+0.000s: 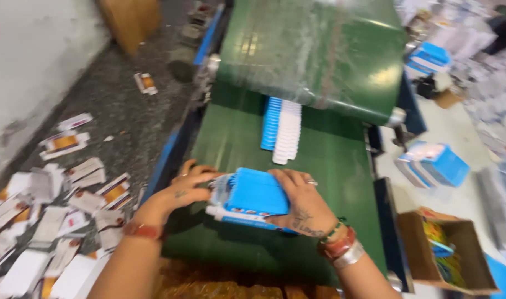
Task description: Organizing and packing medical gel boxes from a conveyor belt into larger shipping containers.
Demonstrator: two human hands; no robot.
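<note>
Hands (242, 202) grasp blue carton stack (253, 196); cardboard box (413, 249) holds colourful bands (444, 257)

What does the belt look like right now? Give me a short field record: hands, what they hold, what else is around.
left hand: on the left end of the stack
right hand: over the stack's right side
held: stack of blue flat cartons
surface: green conveyor belt
further up belt: shingled row of blue and white cartons
floor left: scattered flat cartons
right: open cardboard box

Speckled grey floor (125, 119) strewn with flat cartons (65, 207), pale wall (26, 61) left.
</note>
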